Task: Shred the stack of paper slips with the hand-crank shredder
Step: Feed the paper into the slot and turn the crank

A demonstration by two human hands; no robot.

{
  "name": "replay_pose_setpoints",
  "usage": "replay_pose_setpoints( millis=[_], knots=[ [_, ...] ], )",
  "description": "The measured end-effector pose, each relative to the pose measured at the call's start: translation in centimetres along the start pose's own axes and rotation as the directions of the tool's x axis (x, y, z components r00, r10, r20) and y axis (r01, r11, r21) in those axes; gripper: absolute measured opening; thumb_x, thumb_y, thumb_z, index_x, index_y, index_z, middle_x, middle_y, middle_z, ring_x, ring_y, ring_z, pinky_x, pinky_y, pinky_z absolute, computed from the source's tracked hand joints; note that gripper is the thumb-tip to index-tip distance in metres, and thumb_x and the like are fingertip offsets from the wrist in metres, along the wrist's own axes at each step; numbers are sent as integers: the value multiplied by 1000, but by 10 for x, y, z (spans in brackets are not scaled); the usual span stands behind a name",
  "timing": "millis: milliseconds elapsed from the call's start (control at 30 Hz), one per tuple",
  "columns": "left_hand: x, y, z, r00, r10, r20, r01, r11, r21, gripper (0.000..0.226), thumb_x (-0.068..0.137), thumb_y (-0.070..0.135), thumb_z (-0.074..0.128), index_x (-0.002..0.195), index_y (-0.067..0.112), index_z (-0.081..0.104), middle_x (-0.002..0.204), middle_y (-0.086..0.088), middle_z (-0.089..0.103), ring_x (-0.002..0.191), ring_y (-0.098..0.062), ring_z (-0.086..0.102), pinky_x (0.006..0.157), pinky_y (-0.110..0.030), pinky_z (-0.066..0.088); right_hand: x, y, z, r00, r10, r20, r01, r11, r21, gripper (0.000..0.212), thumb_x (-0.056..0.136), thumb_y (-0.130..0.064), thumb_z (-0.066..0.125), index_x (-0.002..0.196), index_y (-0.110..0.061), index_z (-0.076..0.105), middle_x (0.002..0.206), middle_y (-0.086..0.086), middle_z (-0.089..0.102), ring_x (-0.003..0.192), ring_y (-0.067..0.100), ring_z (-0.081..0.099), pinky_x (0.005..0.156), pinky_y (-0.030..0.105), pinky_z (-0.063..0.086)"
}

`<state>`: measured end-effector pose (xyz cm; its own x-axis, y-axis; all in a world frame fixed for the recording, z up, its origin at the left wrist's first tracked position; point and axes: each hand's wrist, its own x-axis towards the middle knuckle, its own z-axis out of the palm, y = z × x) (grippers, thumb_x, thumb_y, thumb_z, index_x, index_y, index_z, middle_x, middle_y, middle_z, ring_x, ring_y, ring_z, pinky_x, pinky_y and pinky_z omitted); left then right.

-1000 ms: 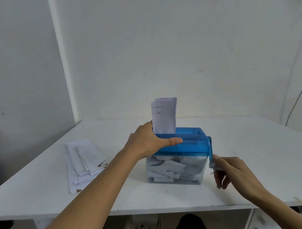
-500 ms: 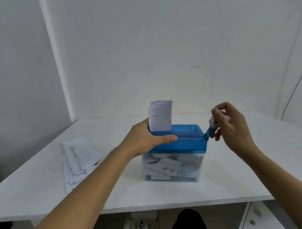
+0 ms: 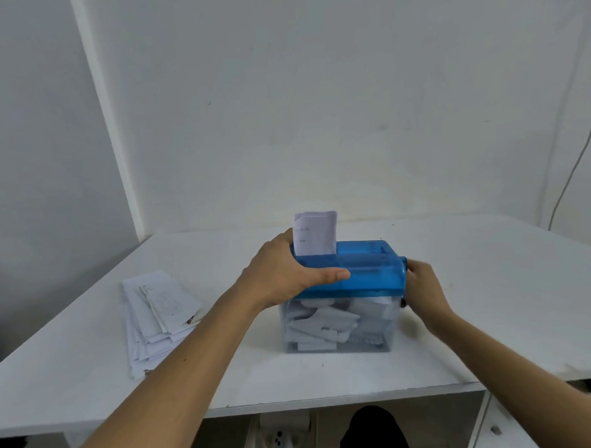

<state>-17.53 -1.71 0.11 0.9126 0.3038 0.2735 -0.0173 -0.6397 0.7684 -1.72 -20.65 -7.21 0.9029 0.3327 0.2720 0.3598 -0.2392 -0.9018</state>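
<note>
The hand-crank shredder has a blue top on a clear bin full of white paper pieces. It stands mid-table. A white paper slip sticks up from the slot at the top's left end. My left hand clamps the blue top, thumb along its front. My right hand is at the shredder's right side, closed around the crank handle, which is mostly hidden behind it. The stack of paper slips lies on the table to the left.
The white table meets white walls behind and on the left. A thin cable hangs down the wall at the right. Under the table's front edge are a dark shape and a white cabinet.
My right hand has swung the crank from low, up over the top, and down again beside the shredder. The slip stands lower in the slot. My left hand has stayed on the top.
</note>
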Motion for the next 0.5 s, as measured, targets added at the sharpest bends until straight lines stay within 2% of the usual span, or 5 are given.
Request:
replay_pose_setpoints(
  millis=[133, 233, 300, 367, 500],
  knots=[
    [0, -2, 0, 1000, -9, -29, 8, 1000, -4, 86, 46, 79, 75, 120, 44, 48, 108, 23, 56, 98, -1, 55, 81, -27, 56, -34, 2, -9, 998, 36, 59, -34, 999, -25, 49, 106, -40, 41, 83, -3, 66, 60, 5, 61, 50, 12, 53, 48, 21, 44],
    [0, -2, 1, 999, -8, -36, 7, 1000, -14, 86, 46, 77, 76, 120, 44, 48, 108, 22, 56, 97, -1, 54, 79, -25, 55, -50, -1, -21, 977, 129, 168, -131, 991, 2, 46, 106, -35, 42, 90, -1, 68, 60, 7, 61, 53, 17, 55, 54, 27, 48],
    [1, -3, 1, 999, -9, -36, 8, 1000, -13, 89, 46, 77, 77, 123, 42, 50, 112, 20, 58, 100, -3, 56, 84, -29, 57, -58, -8, -31, 963, 153, 221, -159, 987, 13, 45, 106, -34, 42, 91, 0, 68, 61, 11, 62, 53, 20, 56, 56, 31, 50],
    [2, -4, 1, 999, -11, -30, 11, 1000, -2, 97, 42, 81, 77, 127, 41, 51, 116, 18, 60, 104, -6, 57, 89, -34, 57, -66, -17, -46, 954, 114, 278, -138, 988, 70, 44, 104, -35, 45, 88, 0, 66, 62, 13, 61, 53, 22, 56, 54, 31, 50],
    [3, -5, -1, 1000, -15, -24, 15, 1000, 10, 104, 36, 84, 75, 128, 41, 52, 118, 18, 61, 107, -8, 59, 93, -38, 57, -73, -43, -77, 900, -135, 415, 69, 983, 172, 32, 89, -32, 60, 78, -3, 65, 63, 11, 55, 56, 24, 52, 54, 31, 47]
  ],
)
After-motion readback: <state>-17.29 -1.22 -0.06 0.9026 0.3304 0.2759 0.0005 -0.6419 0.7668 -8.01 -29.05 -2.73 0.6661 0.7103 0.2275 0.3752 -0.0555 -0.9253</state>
